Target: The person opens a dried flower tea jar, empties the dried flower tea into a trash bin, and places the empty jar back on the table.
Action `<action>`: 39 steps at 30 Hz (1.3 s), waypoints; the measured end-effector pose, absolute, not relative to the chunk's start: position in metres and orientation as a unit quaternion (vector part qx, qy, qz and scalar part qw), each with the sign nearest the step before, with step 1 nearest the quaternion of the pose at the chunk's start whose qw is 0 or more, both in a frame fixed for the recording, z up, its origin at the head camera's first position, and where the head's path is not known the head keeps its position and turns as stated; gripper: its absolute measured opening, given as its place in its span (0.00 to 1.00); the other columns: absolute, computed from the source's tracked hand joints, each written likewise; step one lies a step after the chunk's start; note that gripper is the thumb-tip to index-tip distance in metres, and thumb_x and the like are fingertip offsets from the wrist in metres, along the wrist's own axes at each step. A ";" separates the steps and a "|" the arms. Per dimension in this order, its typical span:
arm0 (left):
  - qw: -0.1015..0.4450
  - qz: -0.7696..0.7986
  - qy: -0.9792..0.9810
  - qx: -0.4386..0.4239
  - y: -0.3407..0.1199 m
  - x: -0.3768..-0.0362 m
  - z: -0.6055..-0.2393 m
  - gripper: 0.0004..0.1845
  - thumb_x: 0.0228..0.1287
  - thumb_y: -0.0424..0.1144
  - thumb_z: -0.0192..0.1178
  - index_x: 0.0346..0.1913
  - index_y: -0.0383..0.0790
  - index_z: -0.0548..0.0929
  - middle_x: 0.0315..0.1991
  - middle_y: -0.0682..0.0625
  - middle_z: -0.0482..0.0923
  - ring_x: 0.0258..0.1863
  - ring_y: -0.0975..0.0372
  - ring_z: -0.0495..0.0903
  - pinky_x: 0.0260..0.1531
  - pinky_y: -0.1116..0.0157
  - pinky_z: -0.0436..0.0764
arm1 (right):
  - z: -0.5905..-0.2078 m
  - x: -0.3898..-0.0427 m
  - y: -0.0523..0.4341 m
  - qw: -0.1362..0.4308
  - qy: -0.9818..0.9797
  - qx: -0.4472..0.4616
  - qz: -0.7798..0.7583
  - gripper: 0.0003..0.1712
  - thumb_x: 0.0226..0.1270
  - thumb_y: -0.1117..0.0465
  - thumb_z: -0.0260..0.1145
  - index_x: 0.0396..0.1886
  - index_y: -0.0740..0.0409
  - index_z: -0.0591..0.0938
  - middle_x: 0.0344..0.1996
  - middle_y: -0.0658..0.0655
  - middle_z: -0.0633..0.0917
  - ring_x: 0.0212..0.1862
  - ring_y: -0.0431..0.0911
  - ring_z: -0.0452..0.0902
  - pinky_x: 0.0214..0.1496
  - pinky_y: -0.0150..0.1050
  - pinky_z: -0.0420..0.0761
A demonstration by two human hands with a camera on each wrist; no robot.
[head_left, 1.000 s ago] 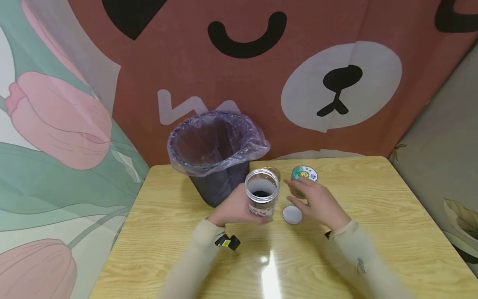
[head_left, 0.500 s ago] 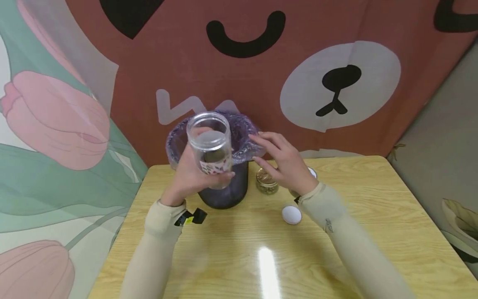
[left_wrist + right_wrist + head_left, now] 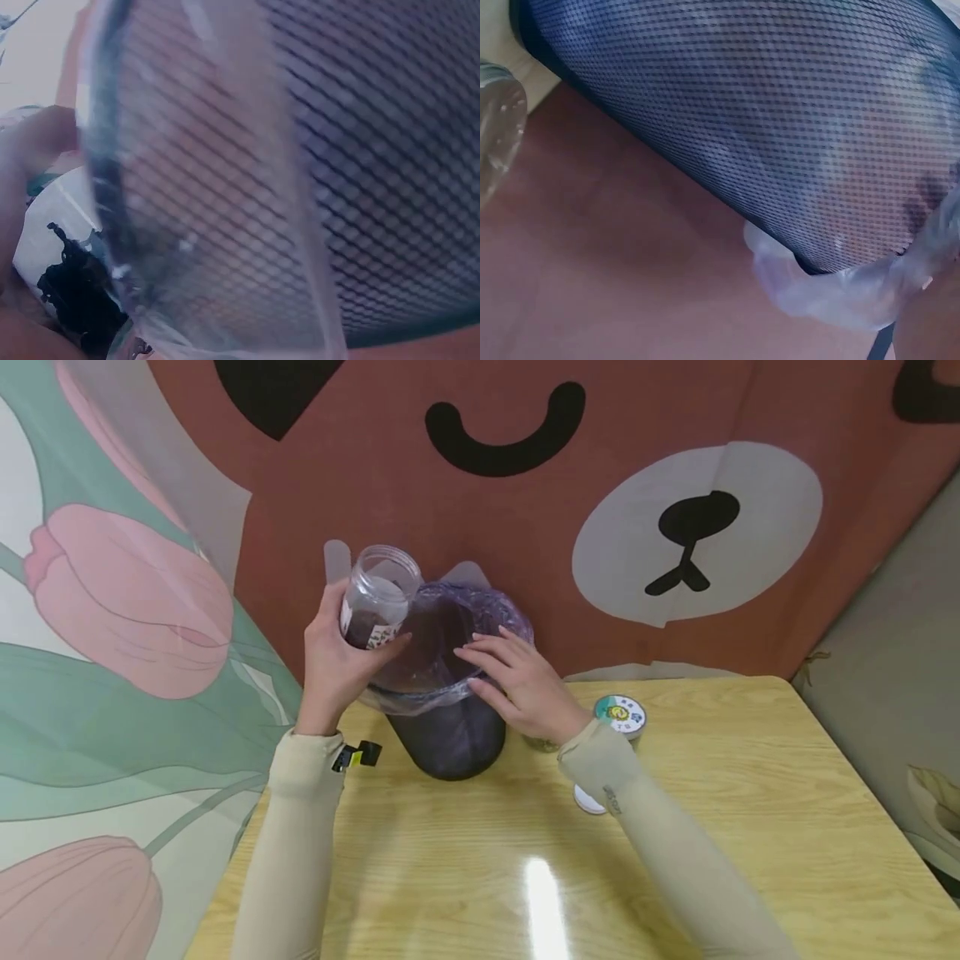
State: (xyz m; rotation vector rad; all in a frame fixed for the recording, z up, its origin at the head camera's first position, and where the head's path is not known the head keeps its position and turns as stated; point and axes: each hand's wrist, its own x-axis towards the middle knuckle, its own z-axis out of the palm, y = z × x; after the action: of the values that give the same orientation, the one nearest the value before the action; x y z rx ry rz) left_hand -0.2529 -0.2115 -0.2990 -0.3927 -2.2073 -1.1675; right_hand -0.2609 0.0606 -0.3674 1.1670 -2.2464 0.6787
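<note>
Behind a pale wooden table (image 3: 750, 793) hangs a brown cloth printed with a cartoon bear's face, with a pink tulip print to the left. Left hand (image 3: 333, 664): its fingers and thumb are curled round the lower body of a clear plastic jar (image 3: 375, 597), held tilted with its open mouth up and toward the cloth, just over the left rim of a dark mesh bin (image 3: 450, 743). Dark contents sit at the bottom of the jar, and a paper label wraps it; the print on it is too small to read. Right hand (image 3: 517, 681): its fingers are straight and slightly spread, resting on the near right rim of the bin over the clear bag (image 3: 480, 602) that lines it. The left wrist view shows only mesh and plastic close up, blurred; the right wrist view shows the mesh wall, the bag's bunched edge and a jar at the left margin. On the table to the right of the bin stand one small jar, mostly hidden behind the right wrist, and one tin with a green and yellow lid (image 3: 621, 712) whose writing cannot be read. One white round lid (image 3: 583, 799) lies flat nearer the person, partly under the right sleeve. Both sleeves are beige.
</note>
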 end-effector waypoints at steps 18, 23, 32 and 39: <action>0.372 -0.135 -0.906 -0.152 -0.194 -0.271 -0.306 0.37 0.50 0.43 0.80 0.66 0.47 0.80 0.56 0.41 0.83 0.53 0.44 0.80 0.60 0.40 0.71 | -0.374 -0.264 0.055 0.279 -0.824 0.435 0.233 0.15 0.79 0.53 0.56 0.48 0.55 0.85 0.43 0.53 0.84 0.53 0.51 0.77 0.85 0.49 0.53; 0.392 -0.086 -0.901 -0.163 -0.195 -0.271 -0.302 0.33 0.51 0.37 0.77 0.64 0.47 0.81 0.54 0.42 0.84 0.52 0.45 0.80 0.62 0.40 0.70 | -0.373 -0.262 0.056 0.279 -0.826 0.432 0.233 0.15 0.79 0.53 0.56 0.48 0.55 0.85 0.42 0.53 0.84 0.53 0.51 0.77 0.85 0.48 0.52; 0.404 -0.007 -0.899 -0.172 -0.203 -0.268 -0.299 0.33 0.51 0.31 0.73 0.64 0.49 0.81 0.53 0.43 0.84 0.51 0.46 0.79 0.58 0.41 0.71 | -0.372 -0.259 0.057 0.279 -0.826 0.431 0.233 0.15 0.79 0.53 0.55 0.48 0.55 0.85 0.43 0.54 0.84 0.54 0.51 0.77 0.85 0.49 0.54; 0.401 0.043 -0.897 -0.183 -0.205 -0.266 -0.297 0.31 0.51 0.29 0.74 0.60 0.51 0.82 0.50 0.45 0.85 0.49 0.47 0.80 0.57 0.41 0.73 | -0.371 -0.259 0.057 0.285 -0.823 0.435 0.228 0.16 0.81 0.51 0.54 0.47 0.54 0.85 0.43 0.54 0.83 0.52 0.51 0.77 0.84 0.48 0.55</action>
State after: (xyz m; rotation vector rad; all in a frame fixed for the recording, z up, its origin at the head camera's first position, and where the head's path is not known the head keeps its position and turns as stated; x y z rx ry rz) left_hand -0.2656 -0.2047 -0.2968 -0.4621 -2.2674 0.1079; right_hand -0.2586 0.0573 -0.3711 1.1630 -2.2011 0.6104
